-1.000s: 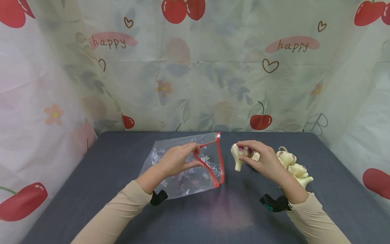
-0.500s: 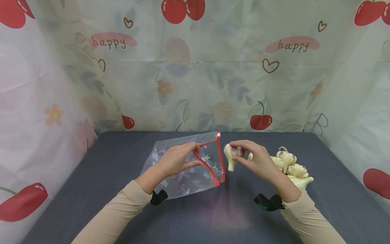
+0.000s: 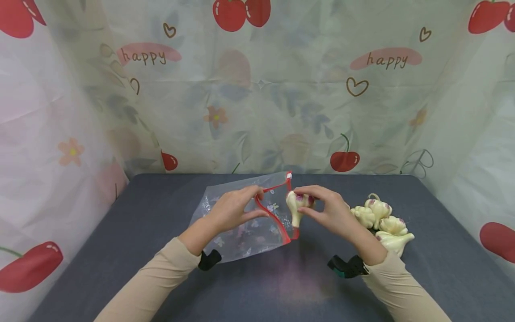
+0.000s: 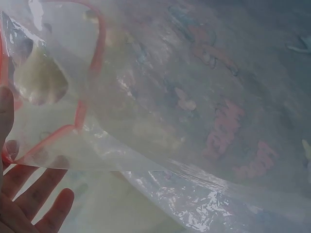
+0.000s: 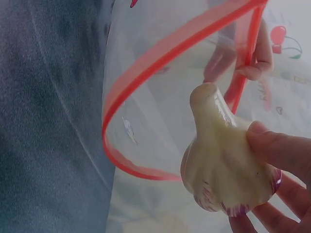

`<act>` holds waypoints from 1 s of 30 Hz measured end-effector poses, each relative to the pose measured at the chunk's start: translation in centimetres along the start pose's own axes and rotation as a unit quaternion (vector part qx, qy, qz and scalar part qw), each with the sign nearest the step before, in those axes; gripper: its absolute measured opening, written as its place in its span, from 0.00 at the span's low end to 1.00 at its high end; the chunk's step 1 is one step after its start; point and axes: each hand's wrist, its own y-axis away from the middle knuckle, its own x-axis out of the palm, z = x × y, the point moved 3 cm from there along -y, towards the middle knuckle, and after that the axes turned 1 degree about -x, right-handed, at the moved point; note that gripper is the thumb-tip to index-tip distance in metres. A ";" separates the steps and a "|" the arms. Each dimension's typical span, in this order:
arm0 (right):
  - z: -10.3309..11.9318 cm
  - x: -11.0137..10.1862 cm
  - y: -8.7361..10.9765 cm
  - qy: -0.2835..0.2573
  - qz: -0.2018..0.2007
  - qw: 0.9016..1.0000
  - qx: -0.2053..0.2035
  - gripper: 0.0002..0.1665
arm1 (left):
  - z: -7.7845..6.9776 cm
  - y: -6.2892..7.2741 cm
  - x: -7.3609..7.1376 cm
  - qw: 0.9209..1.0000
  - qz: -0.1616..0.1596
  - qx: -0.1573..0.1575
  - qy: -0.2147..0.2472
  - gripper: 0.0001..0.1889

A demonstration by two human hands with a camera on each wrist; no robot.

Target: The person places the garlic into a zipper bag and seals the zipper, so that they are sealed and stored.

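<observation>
A clear zip bag [image 3: 249, 237] with red edging lies on its side in the head view, its mouth spread toward the right. My left hand [image 3: 231, 209] holds the red-edged rim [image 5: 165, 56] of that mouth, thumb apart from the fingers. Between thumb and fingers of my right hand [image 3: 331, 212] is a garlic bulb [image 3: 297, 206], purple-tinged, stem pointing down in the head view. The bulb overlaps the bag's mouth there. From the right wrist, the bulb [image 5: 228, 155] shows in front of the red-rimmed opening; the left wrist view shows it [image 4: 41, 80] framed by that rim.
Several more garlic bulbs [image 3: 378, 209] sit in a cluster on the dark table [image 3: 241, 290], right of my right hand. A printed curtain [image 3: 261, 112] with cherries surrounds the table at the back and sides.
My right hand has carried the garlic bulb leftward, from beside the cluster up to the bag's mouth. My left hand keeps its place on the bag, whose right edge has shifted slightly.
</observation>
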 end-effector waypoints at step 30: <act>0.9 2.3 -0.9 -0.071 0.066 0.995 0.033 0.24 | -0.1 -0.3 -0.3 0.999 -0.041 0.024 0.022 0.21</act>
